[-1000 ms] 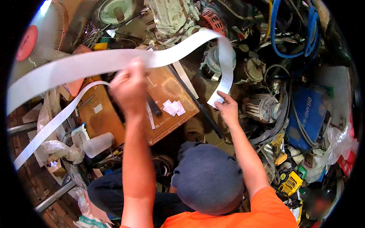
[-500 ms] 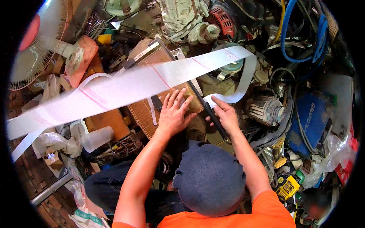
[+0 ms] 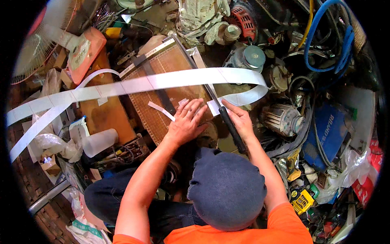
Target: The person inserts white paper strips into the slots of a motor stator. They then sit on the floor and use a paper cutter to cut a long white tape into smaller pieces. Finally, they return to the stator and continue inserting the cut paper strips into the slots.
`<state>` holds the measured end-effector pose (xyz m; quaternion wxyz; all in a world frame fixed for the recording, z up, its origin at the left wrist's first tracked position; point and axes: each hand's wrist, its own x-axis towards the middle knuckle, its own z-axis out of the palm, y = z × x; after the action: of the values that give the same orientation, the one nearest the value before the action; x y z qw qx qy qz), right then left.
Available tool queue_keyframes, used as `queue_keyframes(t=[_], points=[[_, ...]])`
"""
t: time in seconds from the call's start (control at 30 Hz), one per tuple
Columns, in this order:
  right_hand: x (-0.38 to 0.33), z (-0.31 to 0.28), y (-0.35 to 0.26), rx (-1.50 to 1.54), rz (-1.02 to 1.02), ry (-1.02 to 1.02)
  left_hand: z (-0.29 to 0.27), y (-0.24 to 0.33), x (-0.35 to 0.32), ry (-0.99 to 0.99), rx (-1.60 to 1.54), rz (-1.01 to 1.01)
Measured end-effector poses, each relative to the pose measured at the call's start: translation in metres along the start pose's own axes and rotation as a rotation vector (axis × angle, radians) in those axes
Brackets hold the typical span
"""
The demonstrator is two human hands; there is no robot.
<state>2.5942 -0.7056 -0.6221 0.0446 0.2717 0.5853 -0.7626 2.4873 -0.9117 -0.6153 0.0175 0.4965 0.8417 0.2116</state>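
A long white paper strip (image 3: pixel 162 81) loops across a brown gridded paper-cutter board (image 3: pixel 170 63); its free end comes back to the board's right edge. My left hand (image 3: pixel 185 122) lies flat on the board with fingers spread, just beside that end. My right hand (image 3: pixel 240 118) pinches the strip's end, right next to the cutter's black blade handle (image 3: pixel 233 131), which lies down along the board's edge. A small cut piece of paper (image 3: pixel 161 110) rests on the board left of my left hand.
Clutter surrounds the board: a fan (image 3: pixel 40 44) at far left, a white plastic cup (image 3: pixel 99 141), electric motors (image 3: pixel 282 118) and a blue machine (image 3: pixel 329 130) on the right, a blue hose (image 3: pixel 325 36) at the back. My knees are just below the board.
My left hand has let go of the raised strip and come down flat on the board. The strip has dropped across the cutter, and my right hand has brought its end to the blade.
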Motion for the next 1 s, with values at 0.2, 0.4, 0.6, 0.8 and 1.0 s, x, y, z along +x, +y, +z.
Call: queue_keyframes(t=[0.2,0.4,0.6,0.8,1.0], points=[[0.014,0.009,0.011,-0.135,-0.043,0.105,0.000,0.004,0.001,-0.094,0.094,0.120],[0.022,0.016,0.010,-0.043,-0.082,0.130,0.003,0.006,0.000,-0.091,0.090,0.065],[0.025,0.015,0.011,-0.124,-0.073,0.161,0.002,0.006,0.002,-0.070,0.048,0.094],[0.027,0.010,0.013,-0.121,-0.096,0.099,0.004,0.003,0.000,-0.068,0.056,0.111],[0.030,0.011,0.016,-0.110,-0.115,0.082,0.007,0.003,-0.002,-0.036,0.029,0.114]])
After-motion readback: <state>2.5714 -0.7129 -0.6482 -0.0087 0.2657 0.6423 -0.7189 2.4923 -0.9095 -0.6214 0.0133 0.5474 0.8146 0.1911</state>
